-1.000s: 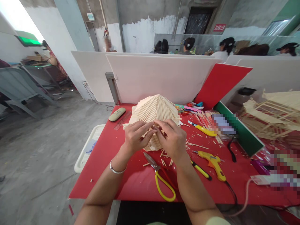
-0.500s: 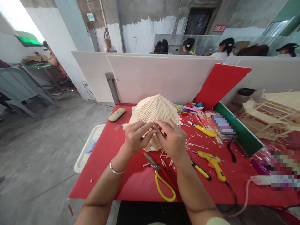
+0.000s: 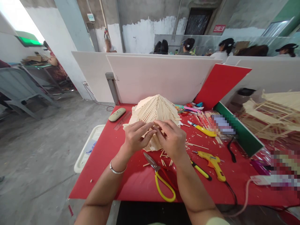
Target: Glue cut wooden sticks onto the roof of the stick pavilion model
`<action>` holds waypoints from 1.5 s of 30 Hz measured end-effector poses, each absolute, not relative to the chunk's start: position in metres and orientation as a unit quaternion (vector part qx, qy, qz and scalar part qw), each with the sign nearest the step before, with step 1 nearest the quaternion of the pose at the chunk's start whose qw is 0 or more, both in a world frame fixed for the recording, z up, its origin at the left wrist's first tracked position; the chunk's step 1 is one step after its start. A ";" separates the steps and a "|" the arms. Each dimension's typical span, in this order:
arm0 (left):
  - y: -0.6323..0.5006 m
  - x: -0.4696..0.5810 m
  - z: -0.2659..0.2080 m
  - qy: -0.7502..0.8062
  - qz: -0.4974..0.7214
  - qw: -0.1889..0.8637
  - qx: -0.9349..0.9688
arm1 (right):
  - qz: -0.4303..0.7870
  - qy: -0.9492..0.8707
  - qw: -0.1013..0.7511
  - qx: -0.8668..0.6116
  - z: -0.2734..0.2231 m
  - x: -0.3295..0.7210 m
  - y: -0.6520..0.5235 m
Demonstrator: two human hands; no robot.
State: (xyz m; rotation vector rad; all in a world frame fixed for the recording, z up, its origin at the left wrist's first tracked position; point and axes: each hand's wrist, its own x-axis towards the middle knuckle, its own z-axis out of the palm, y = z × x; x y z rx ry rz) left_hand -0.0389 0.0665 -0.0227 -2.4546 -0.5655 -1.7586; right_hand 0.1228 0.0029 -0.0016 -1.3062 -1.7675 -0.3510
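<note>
A model built of thin wooden sticks (image 3: pixel 156 107), with a peaked, roof-like top, stands on the red tabletop (image 3: pixel 100 175). Both hands meet at its near side. My left hand (image 3: pixel 138 136) has its thumb and fingers pinched together, and a bangle circles that wrist. Fingertips of my right hand (image 3: pixel 172 137) press close against the left ones, also pinched. Whatever lies between the fingertips is hidden or too small to make out. Just below the hands are large scissors (image 3: pixel 161 179) with yellow handles and short cut sticks (image 3: pixel 163 162).
To the right lie a yellow glue gun (image 3: pixel 212 164), a yellow utility knife (image 3: pixel 203 129), and a second cutter (image 3: pixel 201 170). An eyeglass case (image 3: pixel 117 114) and a clear ruler (image 3: pixel 123 121) sit at left. White boards (image 3: pixel 161 78) stand behind; another stick model (image 3: pixel 269 118) is far right.
</note>
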 end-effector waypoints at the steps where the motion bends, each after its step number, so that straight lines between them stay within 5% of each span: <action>1: 0.067 -0.039 -0.022 -0.183 -0.573 0.036 -0.798 | -0.141 -0.712 0.442 -0.527 -0.002 0.123 0.003; 45: 0.066 -0.039 -0.022 -0.189 -0.570 0.033 -0.799 | -0.133 -0.714 0.437 -0.531 0.000 0.123 0.003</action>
